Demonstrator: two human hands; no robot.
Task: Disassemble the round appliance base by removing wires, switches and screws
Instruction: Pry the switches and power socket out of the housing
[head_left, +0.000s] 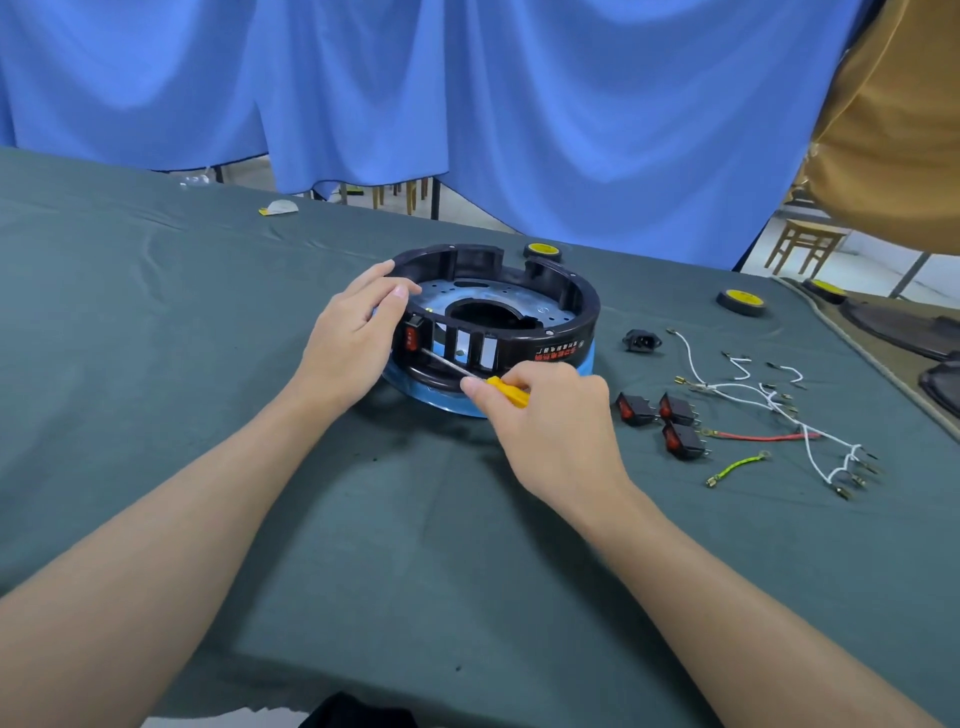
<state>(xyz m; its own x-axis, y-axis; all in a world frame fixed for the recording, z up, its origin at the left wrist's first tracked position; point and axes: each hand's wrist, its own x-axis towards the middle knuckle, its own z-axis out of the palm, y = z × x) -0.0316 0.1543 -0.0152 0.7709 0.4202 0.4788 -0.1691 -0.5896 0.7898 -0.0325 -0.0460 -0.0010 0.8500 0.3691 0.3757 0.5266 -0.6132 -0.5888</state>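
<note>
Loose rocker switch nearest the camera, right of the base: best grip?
Likely best: pinch the rocker switch across its black body's flat sides, from above. It lies on the cloth, red rocker facing left, metal terminals sticking out right; both ends make poor holds.

Left hand (353, 338) and right hand (545, 415): both bare. Left forearm (156, 545) and right forearm (727, 597): uncovered from wrist to frame edge, slender, smooth-surfaced. Wrists likewise bare, narrower than the forearms behind them. Fingernails short, rounded, trimmed close; clearest on the left thumb (400, 291), one more at a right fingertip (470, 385). Knuckle ridges and faint tendon lines on the backs of both hands. Dark fabric patch (358, 712) at bottom edge between the arms; worn clothing or not, cannot tell
</note>
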